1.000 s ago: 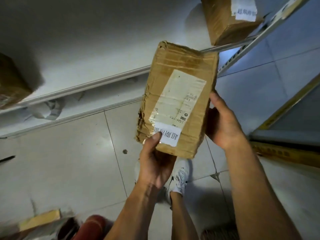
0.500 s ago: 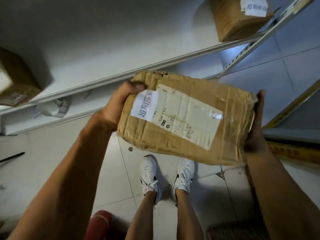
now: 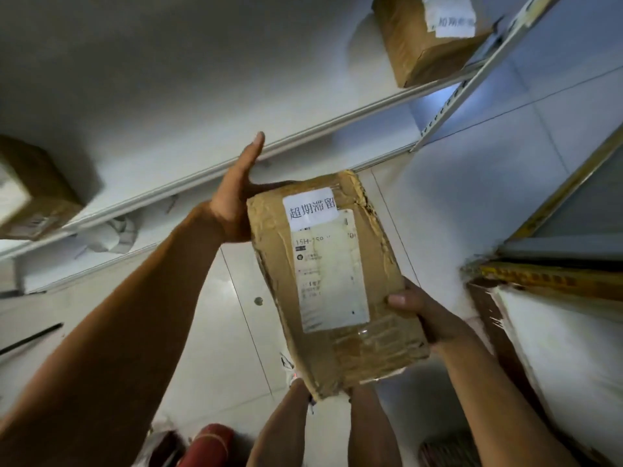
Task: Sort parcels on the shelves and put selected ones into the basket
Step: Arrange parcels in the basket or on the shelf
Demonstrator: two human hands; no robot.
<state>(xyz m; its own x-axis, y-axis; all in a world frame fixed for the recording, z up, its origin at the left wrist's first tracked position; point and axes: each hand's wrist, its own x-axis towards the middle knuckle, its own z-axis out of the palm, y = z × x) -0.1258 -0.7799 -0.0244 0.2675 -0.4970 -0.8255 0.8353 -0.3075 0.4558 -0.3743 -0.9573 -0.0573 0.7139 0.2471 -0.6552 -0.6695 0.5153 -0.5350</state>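
I hold a worn brown cardboard parcel (image 3: 337, 281) in front of me, above the floor. Its long side runs away from me, and its top face carries a shipping label and a white sticker with Chinese characters at the far end. My left hand (image 3: 236, 203) holds the far left corner, with the thumb sticking up off the box and the fingers hidden behind it. My right hand (image 3: 424, 315) grips the near right edge, thumb on the top face. The basket is not clearly in view.
A white shelf (image 3: 202, 176) crosses the view with a brown parcel (image 3: 414, 45) at its right end and another parcel (image 3: 30, 193) at the left. A crumpled white bag (image 3: 111, 230) lies on the shelf below. A yellow-striped edge (image 3: 539, 278) stands at the right. A red object (image 3: 209, 443) sits by my feet.
The parcel has been turned from lying crosswise to pointing away from me, sticker end far. My left thumb has lifted off its top, and my right hand now holds the near right edge.
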